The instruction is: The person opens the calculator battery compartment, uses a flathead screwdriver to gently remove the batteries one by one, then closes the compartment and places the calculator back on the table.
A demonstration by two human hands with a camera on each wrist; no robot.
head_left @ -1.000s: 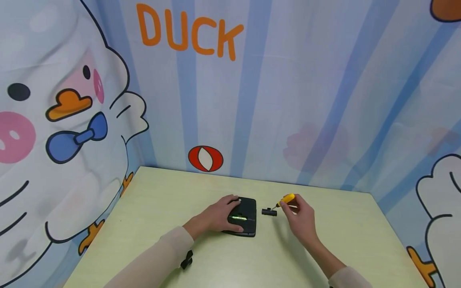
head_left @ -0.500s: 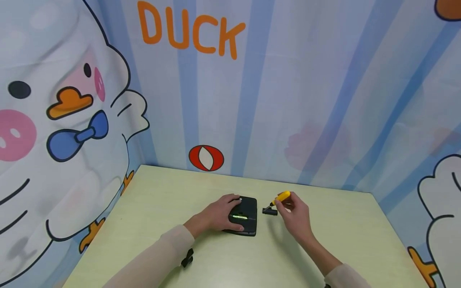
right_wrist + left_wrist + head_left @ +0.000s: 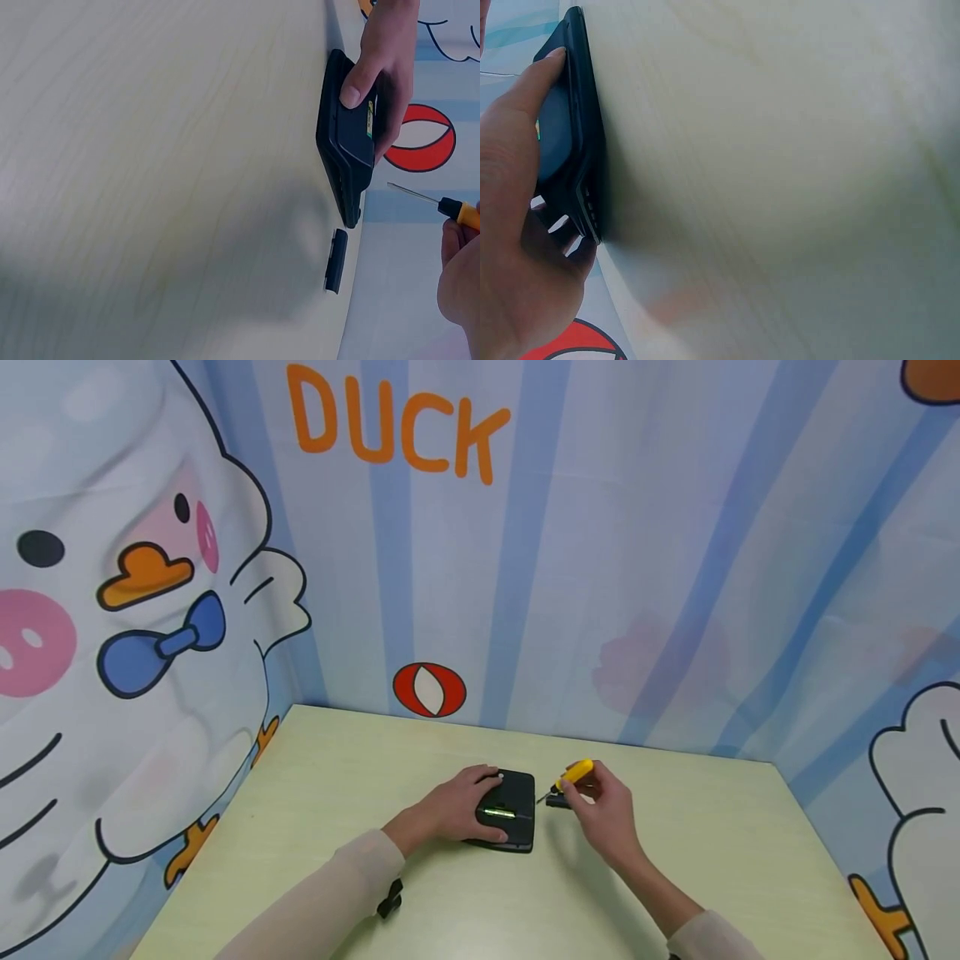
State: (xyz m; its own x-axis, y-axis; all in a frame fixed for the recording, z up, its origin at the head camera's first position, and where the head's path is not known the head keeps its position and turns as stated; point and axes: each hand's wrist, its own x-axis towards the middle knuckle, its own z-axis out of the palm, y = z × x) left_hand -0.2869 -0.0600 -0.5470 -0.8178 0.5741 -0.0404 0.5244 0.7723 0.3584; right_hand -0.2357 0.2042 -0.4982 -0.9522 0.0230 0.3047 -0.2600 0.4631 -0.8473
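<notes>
A flat black device (image 3: 519,789) with a bright yellow-green strip in a slot lies on the table. My left hand (image 3: 453,810) grips it, thumb at the near side and fingers toward the far edge; the left wrist view shows fingers curled at the edge of the device (image 3: 589,135). My right hand (image 3: 611,818) pinches a screwdriver (image 3: 576,773) by its yellow handle. The shaft slants down left, its tip near the device's right edge; in the right wrist view the screwdriver (image 3: 450,206) appears raised. A small black cover-like piece (image 3: 337,261) lies beside the device, partly hidden in the head view.
The pale table (image 3: 337,760) extends around both hands. A curtain with blue stripes and duck drawings (image 3: 450,568) hangs behind it and at the sides. A black strap piece (image 3: 390,899) shows at the left sleeve.
My right hand has moved left with the screwdriver, bringing its tip from over the small black piece to near the device's right edge. The left hand keeps holding the device in place.
</notes>
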